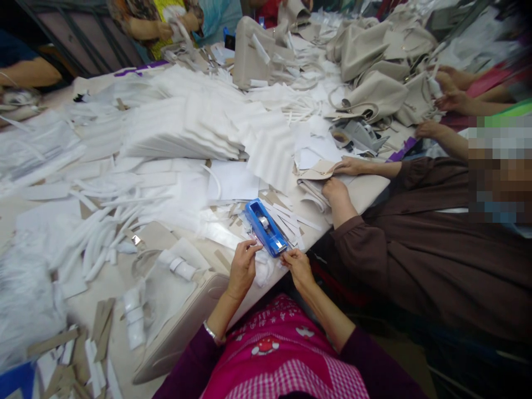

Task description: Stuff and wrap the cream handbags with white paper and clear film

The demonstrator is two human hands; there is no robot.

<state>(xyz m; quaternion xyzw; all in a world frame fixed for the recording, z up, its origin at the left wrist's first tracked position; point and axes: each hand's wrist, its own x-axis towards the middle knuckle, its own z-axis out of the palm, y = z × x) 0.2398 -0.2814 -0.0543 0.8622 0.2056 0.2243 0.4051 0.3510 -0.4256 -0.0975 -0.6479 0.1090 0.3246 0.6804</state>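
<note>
A blue tape dispenser (266, 227) lies near the table's front edge, its cutting end toward me. At that end my right hand (298, 265) has its thumb and fingers pinched together; what they hold is too small to make out. My left hand (244, 266) is just left of the dispenser, thumb and forefinger brought close together, with anything between them too small to see. Left of my left hand, a beige bag (178, 316) lies on its side, with white wrapping around its handle parts.
White foam sheets (178, 127) are stacked mid-table, with white tubes (100, 238) to the left. Cardboard strips (75, 360) lie at lower left. A person in brown (386, 238) handles a beige piece at right. More beige bags (374, 61) are piled behind; other people work around the table.
</note>
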